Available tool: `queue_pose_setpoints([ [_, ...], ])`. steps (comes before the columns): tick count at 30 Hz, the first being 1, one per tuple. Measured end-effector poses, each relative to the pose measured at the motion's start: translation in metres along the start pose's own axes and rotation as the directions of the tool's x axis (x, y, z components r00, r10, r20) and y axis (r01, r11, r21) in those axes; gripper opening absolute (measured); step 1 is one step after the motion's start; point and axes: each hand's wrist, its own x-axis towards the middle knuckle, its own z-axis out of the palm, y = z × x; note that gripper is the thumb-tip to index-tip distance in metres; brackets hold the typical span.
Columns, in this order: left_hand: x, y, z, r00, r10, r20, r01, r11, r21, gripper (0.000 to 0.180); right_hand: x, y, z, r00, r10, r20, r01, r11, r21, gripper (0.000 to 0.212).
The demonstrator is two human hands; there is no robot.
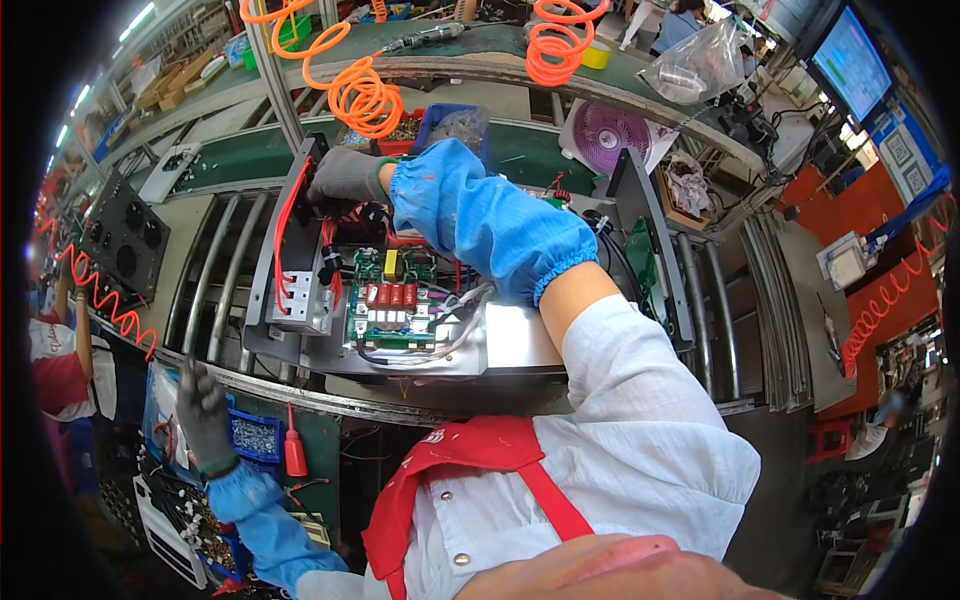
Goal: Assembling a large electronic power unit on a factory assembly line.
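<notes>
My right hand, in a grey glove, reaches across to the far left corner of an open metal chassis. Its fingers curl against the inner side of the left wall, beside red wires; what they grip is hidden. Inside the chassis sit a green circuit board with red parts and a white breaker block. Over the front rail, left of the chassis, my left hand is held open in its grey glove, fingers stretched and nothing in them. A blue bin of screws is close by it.
The chassis rests on a roller conveyor. A black panel with fans stands at left. Coiled orange hoses hang overhead beside a screwdriver. A red bottle stands near the bin. Another person is at far left.
</notes>
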Motion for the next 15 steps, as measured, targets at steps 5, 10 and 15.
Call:
queue_pose_setpoints([
  [5,0.026,0.000,0.121,0.991,-0.024,0.132,0.009,0.994,0.113,0.030,-0.007,-0.060,-0.028,0.859,0.503,0.094,-0.491,0.862,-0.125,0.029],
  [10,0.035,-0.015,0.220,0.976,0.167,0.139,-0.217,0.807,0.550,0.030,-0.046,-0.121,-0.066,0.939,0.311,-0.144,-0.241,0.898,0.369,0.032],
  [15,0.039,-0.037,0.256,0.956,0.237,0.170,-0.292,0.776,0.559,0.030,-0.050,-0.160,-0.097,0.938,0.345,0.038,-0.247,0.587,0.771,0.035],
])
